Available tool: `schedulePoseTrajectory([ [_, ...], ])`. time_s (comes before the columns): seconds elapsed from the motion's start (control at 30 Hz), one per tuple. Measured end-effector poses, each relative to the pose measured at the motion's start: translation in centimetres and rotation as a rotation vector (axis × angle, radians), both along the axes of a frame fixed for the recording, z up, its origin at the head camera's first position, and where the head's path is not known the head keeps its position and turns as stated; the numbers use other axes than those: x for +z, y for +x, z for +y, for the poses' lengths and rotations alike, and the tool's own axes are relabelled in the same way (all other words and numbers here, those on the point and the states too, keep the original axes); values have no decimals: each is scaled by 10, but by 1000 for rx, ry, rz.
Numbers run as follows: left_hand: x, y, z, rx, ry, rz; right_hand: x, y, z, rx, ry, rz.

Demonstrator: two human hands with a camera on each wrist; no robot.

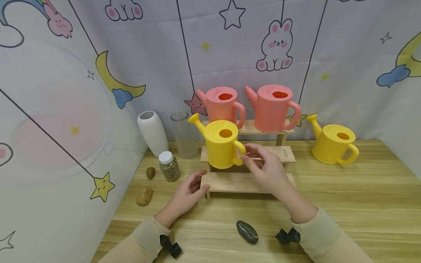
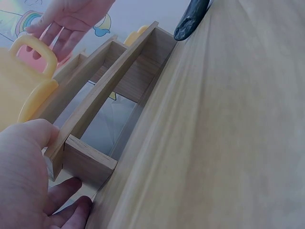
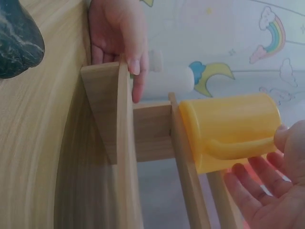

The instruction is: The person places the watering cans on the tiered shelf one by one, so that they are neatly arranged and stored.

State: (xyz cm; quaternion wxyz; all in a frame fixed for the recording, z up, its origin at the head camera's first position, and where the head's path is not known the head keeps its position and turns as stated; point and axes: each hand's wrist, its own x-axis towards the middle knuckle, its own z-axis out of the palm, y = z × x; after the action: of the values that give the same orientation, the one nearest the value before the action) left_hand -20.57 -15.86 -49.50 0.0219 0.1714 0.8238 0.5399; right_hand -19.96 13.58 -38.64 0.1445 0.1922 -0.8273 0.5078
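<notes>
A yellow watering can (image 1: 222,148) stands upright on the left part of the middle step of a wooden tiered stand (image 1: 236,182), its spout to the left. My right hand (image 1: 268,170) is at the can's handle (image 3: 243,149). In the right wrist view its thumb tip touches the handle and the other fingers are spread loosely, not wrapped round it. My left hand (image 1: 187,195) grips the left end of the lowest step, thumb on top and fingers beside and below, as the left wrist view shows. Two pink watering cans (image 1: 274,109) stand on the top step.
Another yellow watering can (image 1: 333,144) stands on the table at right. A white vase (image 1: 152,133), a clear glass vase (image 1: 185,137) and a white-capped jar (image 1: 169,167) stand at left, beside two brown stones (image 1: 144,196). A dark stone (image 1: 247,232) lies in front.
</notes>
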Motion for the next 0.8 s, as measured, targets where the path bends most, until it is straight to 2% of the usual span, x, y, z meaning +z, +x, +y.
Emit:
schedulePoseTrajectory([
  [0.13,0,0,0,-2,-1,-7,4,3,4,-14,-6,37],
  [0.33,1,0,-1,2,-2,-5,12,10,13,-41,-3,153],
  [0.57,1,0,-2,13,-5,-12,29,19,27,-89,-55,279],
  [0.8,-1,-2,-1,4,6,-12,36,27,46,-150,-62,312],
])
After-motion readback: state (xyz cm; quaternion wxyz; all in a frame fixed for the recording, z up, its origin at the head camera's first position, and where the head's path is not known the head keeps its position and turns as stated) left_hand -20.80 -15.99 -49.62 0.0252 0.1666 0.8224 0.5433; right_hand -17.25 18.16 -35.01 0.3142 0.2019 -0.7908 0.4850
